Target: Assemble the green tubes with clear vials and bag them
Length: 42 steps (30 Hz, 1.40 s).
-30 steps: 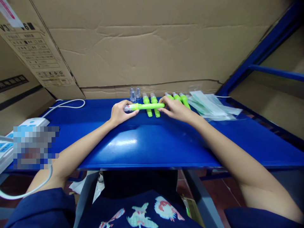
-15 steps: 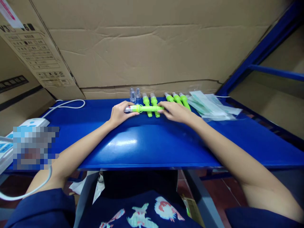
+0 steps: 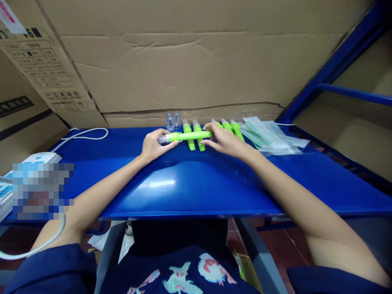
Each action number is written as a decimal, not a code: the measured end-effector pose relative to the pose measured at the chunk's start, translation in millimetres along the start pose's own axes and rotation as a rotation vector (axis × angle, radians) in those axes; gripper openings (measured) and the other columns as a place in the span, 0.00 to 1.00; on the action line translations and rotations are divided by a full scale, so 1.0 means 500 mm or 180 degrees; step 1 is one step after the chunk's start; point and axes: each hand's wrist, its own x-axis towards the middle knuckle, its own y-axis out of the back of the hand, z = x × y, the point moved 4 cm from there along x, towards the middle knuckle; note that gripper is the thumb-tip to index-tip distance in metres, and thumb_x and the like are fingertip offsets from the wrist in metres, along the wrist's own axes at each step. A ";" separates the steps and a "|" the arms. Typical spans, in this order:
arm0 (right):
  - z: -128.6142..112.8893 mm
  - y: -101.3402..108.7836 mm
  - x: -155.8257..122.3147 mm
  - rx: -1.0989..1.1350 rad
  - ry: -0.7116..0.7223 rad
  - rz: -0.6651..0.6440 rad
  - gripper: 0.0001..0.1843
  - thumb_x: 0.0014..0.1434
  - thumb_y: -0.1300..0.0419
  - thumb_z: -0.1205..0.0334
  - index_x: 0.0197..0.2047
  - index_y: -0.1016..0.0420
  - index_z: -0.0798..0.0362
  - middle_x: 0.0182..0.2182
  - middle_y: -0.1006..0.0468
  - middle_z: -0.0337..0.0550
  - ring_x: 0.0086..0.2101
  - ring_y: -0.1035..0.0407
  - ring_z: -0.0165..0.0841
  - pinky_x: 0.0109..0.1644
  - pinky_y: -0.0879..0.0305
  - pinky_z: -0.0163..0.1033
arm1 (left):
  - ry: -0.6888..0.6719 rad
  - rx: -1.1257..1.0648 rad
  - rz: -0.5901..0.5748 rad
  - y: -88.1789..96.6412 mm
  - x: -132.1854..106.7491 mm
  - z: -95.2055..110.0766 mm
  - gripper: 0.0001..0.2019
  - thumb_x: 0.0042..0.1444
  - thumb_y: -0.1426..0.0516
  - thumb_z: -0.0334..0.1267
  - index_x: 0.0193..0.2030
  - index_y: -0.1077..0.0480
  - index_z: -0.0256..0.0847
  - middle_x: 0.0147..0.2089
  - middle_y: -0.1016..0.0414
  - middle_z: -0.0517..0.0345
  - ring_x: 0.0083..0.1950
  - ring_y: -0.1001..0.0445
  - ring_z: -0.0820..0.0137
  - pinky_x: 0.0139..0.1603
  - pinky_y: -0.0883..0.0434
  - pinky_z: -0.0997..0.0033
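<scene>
A lime-green stick (image 3: 192,135) with a clear end cap and a small loop lies crosswise between my hands, its right end slightly higher. My left hand (image 3: 154,145) is closed around the capped end, thumb along the near side. At the plain end, my right hand (image 3: 223,141) has its fingers curled over the tip, with the thumb lower and a little apart. Behind the held stick, two similar green sticks (image 3: 188,143) lie side by side, partly covered by it. Several more green sticks (image 3: 237,130) lie beyond my right hand, partly hidden.
Clear caps (image 3: 170,122) stand at the back of the blue table (image 3: 183,183). Flat plastic packets (image 3: 272,136) lie to the right. A white power strip (image 3: 45,159) and cable (image 3: 92,132) occupy the left. Cardboard (image 3: 190,61) walls the back.
The stick's right end has risen slightly, and the stick appears turned in my hands. My right thumb and fingers have spread a little, showing the stick's tip.
</scene>
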 end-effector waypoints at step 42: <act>-0.028 -0.011 -0.007 -0.0605 0.0082 -0.0657 0.15 0.69 0.55 0.59 0.45 0.29 0.52 0.44 0.21 0.51 0.41 0.27 0.44 0.40 0.39 0.44 | -0.0660 0.0055 -0.0192 -0.002 -0.004 -0.005 0.28 0.53 0.38 0.63 0.47 0.24 0.39 0.45 0.18 0.48 0.44 0.20 0.64 0.47 0.26 0.66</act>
